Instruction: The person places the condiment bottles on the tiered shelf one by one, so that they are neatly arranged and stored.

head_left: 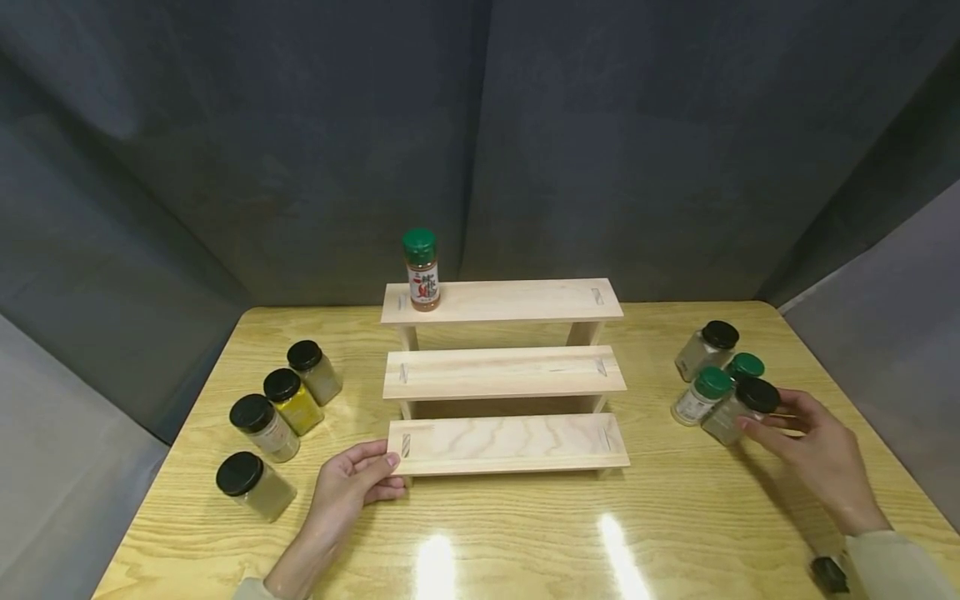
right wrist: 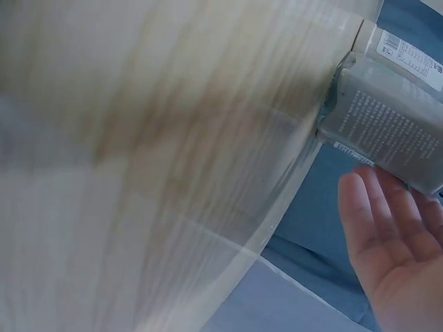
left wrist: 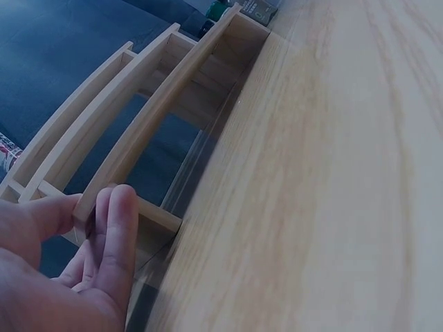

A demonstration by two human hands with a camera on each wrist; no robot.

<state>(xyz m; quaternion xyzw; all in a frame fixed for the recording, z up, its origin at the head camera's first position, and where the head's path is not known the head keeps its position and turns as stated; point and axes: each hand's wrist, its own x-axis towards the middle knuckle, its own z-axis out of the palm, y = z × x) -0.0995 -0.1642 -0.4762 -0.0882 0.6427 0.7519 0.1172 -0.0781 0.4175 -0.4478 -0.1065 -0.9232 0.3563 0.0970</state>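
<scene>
At the left end of the lowest board of a three-step wooden rack (head_left: 510, 442), my left hand (head_left: 348, 479) pinches the corner, thumb on top and fingers underneath. The left wrist view shows the same left hand (left wrist: 90, 256) around the board's end. My right hand (head_left: 821, 450) is at a black-lidded spice jar (head_left: 726, 421) on the right, thumb by its front and fingers behind the lid. In the right wrist view the right hand's fingers (right wrist: 398, 221) are fairly straight, tips right at the edge of the grey jar (right wrist: 384, 121); the thumb is hidden there.
A green-capped spice bottle (head_left: 423, 275) stands on the top board's left end. Beside the right-hand jar are two green-capped bottles, one in front (head_left: 696, 404), and another black-lidded jar (head_left: 705, 350). Several black-lidded jars (head_left: 296, 408) line the table's left side. Dark curtains (head_left: 480, 150) hang behind.
</scene>
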